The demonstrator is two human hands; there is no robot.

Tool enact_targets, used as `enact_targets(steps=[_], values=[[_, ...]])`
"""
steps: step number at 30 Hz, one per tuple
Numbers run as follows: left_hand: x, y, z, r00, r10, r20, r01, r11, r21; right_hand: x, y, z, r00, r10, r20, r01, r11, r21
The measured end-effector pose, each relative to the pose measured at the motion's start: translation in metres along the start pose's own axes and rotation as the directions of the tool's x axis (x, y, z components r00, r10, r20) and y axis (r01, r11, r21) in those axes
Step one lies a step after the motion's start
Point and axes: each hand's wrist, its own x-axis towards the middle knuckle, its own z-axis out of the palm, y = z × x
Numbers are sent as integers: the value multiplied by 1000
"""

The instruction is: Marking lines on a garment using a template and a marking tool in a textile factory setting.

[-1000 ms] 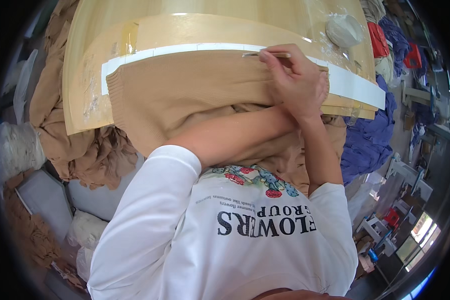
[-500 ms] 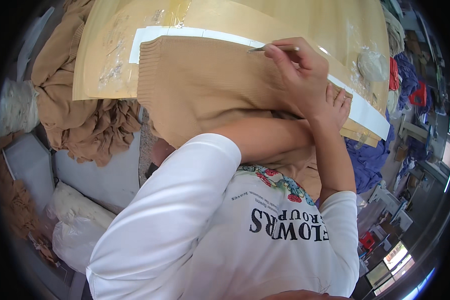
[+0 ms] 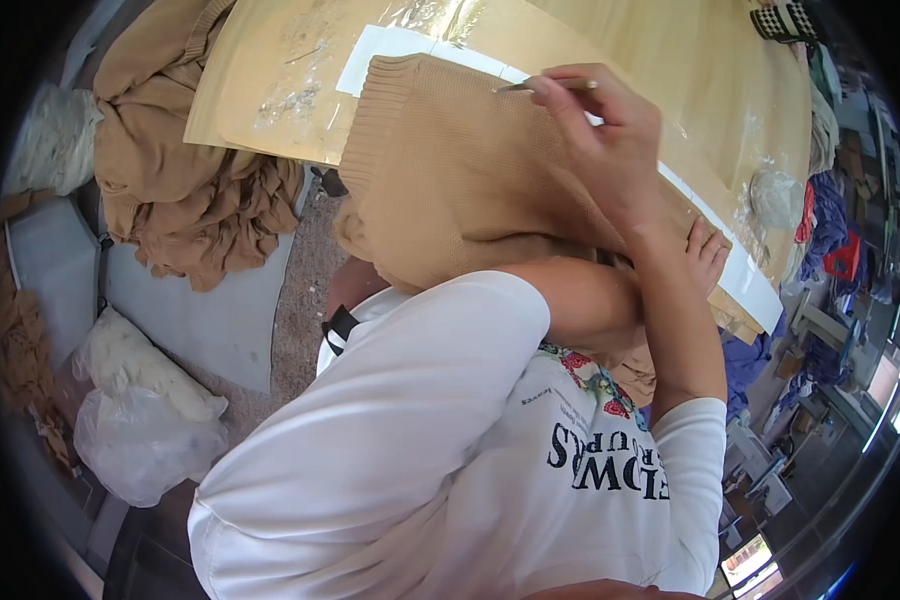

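Note:
A tan knitted garment piece (image 3: 470, 150) with a ribbed edge at its left lies over the near edge of the table, partly on a long white strip (image 3: 685, 180). Near the garment's far edge, my right hand (image 3: 615, 130) pinches a slim pen-like tool (image 3: 550, 86) with a pointed metal tip; its exact kind is unclear. My left arm crosses beneath my right forearm. At the right end of the garment, my left hand (image 3: 708, 258) rests with its fingers stretched out on the fabric. My right arm hides part of it.
The yellowish table (image 3: 690, 70) has clear tape on its surface. A clear plastic bundle (image 3: 776, 200) sits near its right edge. Tan knitwear (image 3: 190, 200) is heaped at the left, above a wrapped roll (image 3: 155, 380) and a plastic bag (image 3: 140, 450). Blue fabric (image 3: 745, 370) hangs at the right.
The view has shifted, so the table and garment appear farther right. My right hand with the tool has moved left along the garment toward its ribbed edge. My left hand stays at the garment's right end.

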Motion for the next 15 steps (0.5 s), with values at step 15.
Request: enact_targets(steps=[15], values=[[-324, -278, -152, 427, -599, 677, 864, 492, -109, -93, 14, -38, 894, 118, 432, 113, 874, -472]])
